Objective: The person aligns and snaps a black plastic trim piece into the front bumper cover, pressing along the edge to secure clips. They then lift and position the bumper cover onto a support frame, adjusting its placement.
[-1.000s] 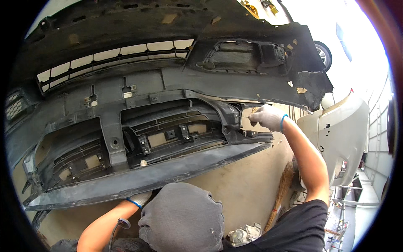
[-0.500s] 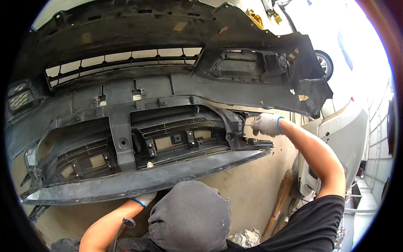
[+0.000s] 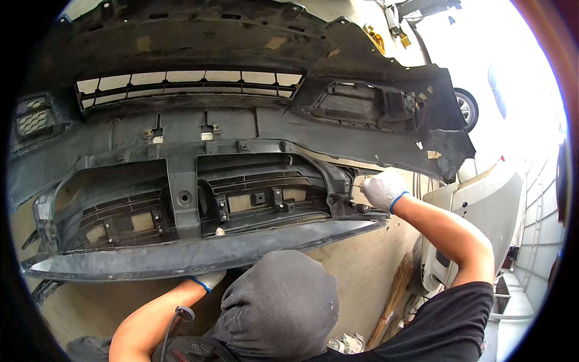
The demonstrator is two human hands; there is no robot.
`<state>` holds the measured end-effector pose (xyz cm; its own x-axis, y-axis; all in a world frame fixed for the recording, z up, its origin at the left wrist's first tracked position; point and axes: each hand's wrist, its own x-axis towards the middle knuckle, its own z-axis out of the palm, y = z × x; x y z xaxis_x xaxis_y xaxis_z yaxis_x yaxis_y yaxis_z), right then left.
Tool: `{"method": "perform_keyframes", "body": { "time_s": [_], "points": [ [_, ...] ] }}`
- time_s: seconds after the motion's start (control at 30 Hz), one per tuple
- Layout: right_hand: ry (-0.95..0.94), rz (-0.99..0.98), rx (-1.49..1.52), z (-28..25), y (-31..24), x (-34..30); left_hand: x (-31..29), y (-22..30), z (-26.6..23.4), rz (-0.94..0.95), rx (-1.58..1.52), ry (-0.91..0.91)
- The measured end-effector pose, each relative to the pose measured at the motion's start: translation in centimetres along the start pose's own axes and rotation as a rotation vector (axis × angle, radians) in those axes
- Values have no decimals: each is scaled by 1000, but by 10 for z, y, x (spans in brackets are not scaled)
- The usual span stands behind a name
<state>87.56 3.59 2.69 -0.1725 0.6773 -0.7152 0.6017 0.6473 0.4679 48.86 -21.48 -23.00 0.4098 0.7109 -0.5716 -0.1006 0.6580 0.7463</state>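
Note:
A black car grille frame (image 3: 188, 199) with two wide openings lies with its back side up, against a large black bumper cover (image 3: 241, 127). Along its near edge runs a smooth grey-black strip (image 3: 181, 250). My left hand (image 3: 210, 280), in a white knit glove with a blue cuff, reaches under this strip. One gloved fingertip shows over the strip's far edge; the other fingers are hidden. My right hand (image 3: 384, 190), gloved alike, is at the grille frame's right end. Its fingers are curled together near the end bracket, and what they pinch is too small to make out.
A rounded grey cloth-covered shape (image 3: 280, 301) fills the bottom middle. Right of it lie a straw broom (image 3: 395, 295) and a pale car body panel (image 3: 482, 211). A car wheel (image 3: 464, 108) and yellow clamp-like parts (image 3: 375, 39) are farther off.
The view has shifted slightly, so the bumper cover sits lower in the picture. My right hand has turned, showing more of the glove's back. My left hand keeps its place at the strip.

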Motion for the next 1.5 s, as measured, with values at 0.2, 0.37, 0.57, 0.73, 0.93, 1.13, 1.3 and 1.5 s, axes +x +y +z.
{"method": "perform_keyframes", "body": {
  "time_s": [0.2, 0.37, 0.57, 0.73, 0.93, 1.13, 1.3, 1.5],
  "points": [
    [-357, 162, 763, 12, 22, 13, 3, 0, 4, 43, 28, 8],
    [7, 3, 71, -8, -5, -6, 1, -3, 4, 65, 37, 24],
    [46, 7, 248, -3, 0, 4, 5, -3, 7, 119, 58, 77],
    [-300, -19, 689, 14, 24, 21, 8, -7, 16, 195, 77, 119],
    [82, -83, -176, 14, 0, 0, 26, -18, 26, 305, 90, 211],
    [-80, 164, 493, 13, -1, 19, 47, -57, 31, 357, 181, 346],
    [-193, 243, 676, 28, 18, 4, 58, -51, 43, 528, 268, 344],
    [18, -28, -326, 29, 4, 1, 48, -51, 33, 517, 299, 258]
  ]
}}
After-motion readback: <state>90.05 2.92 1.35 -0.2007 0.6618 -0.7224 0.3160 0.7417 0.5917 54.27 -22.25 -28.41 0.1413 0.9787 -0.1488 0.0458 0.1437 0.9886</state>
